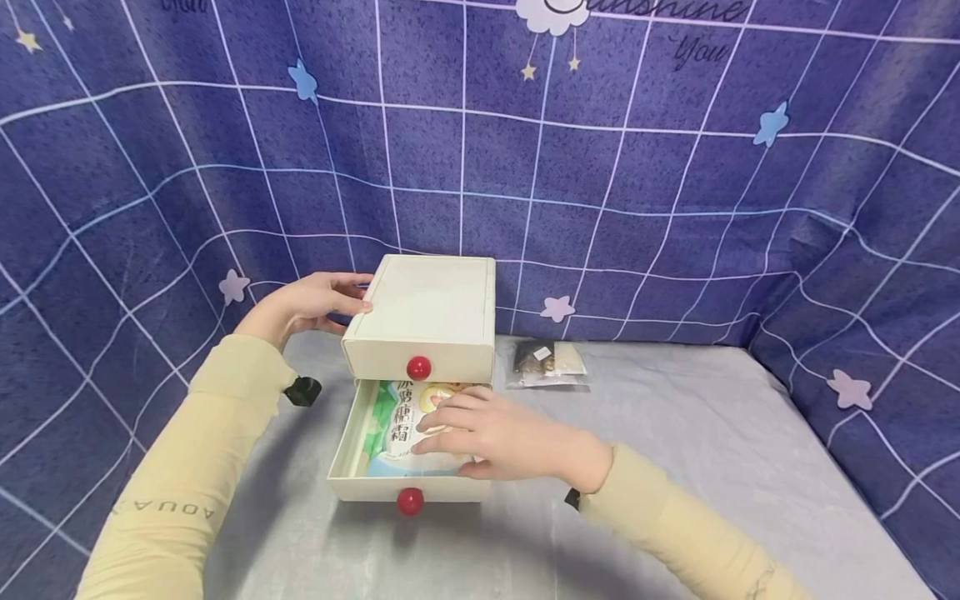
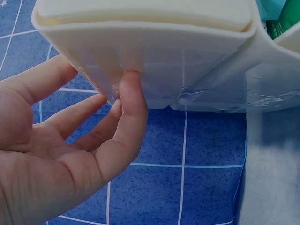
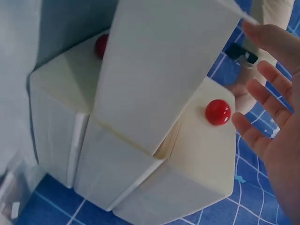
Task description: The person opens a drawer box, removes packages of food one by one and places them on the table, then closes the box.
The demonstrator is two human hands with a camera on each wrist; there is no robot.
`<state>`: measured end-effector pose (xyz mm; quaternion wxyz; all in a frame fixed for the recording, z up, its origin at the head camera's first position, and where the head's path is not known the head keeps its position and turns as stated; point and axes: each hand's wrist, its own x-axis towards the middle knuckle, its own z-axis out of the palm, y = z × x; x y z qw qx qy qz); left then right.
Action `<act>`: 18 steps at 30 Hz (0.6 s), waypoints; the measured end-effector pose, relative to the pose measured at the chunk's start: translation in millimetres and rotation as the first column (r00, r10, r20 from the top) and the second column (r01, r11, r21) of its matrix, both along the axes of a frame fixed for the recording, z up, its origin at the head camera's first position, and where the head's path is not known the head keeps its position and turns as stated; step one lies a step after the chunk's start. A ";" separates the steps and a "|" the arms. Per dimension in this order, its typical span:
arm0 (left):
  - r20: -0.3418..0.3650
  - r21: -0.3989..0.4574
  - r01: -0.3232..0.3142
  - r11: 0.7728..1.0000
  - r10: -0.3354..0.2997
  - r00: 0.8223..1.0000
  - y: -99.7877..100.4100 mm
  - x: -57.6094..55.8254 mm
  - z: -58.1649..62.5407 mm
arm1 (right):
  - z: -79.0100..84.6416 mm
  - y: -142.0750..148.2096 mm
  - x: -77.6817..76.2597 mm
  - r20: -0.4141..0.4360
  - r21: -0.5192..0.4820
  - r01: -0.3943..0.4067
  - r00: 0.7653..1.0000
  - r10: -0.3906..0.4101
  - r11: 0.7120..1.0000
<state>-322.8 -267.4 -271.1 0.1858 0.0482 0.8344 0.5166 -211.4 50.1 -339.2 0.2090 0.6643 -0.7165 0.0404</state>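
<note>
A cream drawer box (image 1: 435, 300) with red knobs stands on the table. Its middle drawer (image 1: 345, 442) is pulled out and holds a white and green packet (image 1: 401, 417) with printed characters. My left hand (image 1: 318, 302) rests against the box's left side, its fingertips touching the panel in the left wrist view. Over the open drawer is my right hand (image 1: 506, 433), with fingers spread above the packet and overlapping it in the head view. In the right wrist view its thumb is right by the rim of the pulled-out drawer (image 3: 164, 61).
Clear plastic packets (image 1: 551, 362) with dark and pale contents lie behind and right of the box. A grey cloth (image 1: 675, 442) covers the table. A blue gridded curtain (image 1: 480, 167) hangs close behind. The upper drawer's red knob (image 1: 418, 367) overhangs the open drawer.
</note>
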 end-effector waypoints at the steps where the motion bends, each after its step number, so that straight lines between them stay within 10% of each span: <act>1: 0.000 -0.001 -0.001 1.000 0.001 1.000 -0.3 -0.2 -0.2 | 0.1 0.3 -1.6 -0.006 0.011 0.008 1.000 -0.008 1.000; 18: 0.005 -0.010 -0.002 1.000 0.002 1.000 0.6 2.1 2.3 | 4.2 -15.8 -10.5 -0.104 0.304 0.100 0.992 -0.072 0.947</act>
